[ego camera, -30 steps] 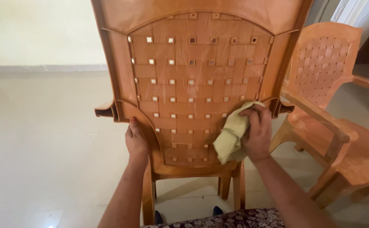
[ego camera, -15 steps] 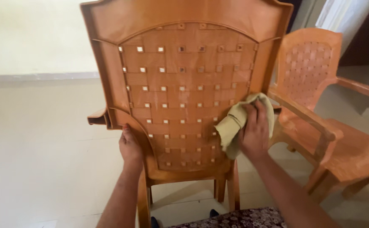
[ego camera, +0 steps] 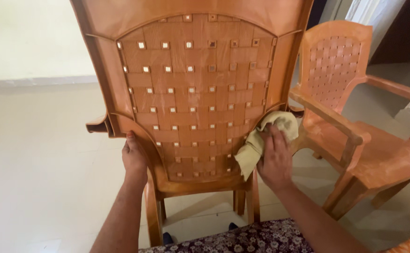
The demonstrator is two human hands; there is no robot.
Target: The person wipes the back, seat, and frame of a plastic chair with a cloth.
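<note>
Cloth (ego camera: 266,140) pressed on chair back (ego camera: 195,93) by right hand (ego camera: 275,159); left hand (ego camera: 134,157) grip holding chair frame.

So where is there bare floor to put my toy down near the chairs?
The widest bare patch is the pale floor, left of the near chair, below the wall's skirting. A narrower strip shows between that chair's legs. The right is crowded: the second chair stands close, and the right hand presses a yellow cloth there. The left hand grips the chair's left edge.
</note>
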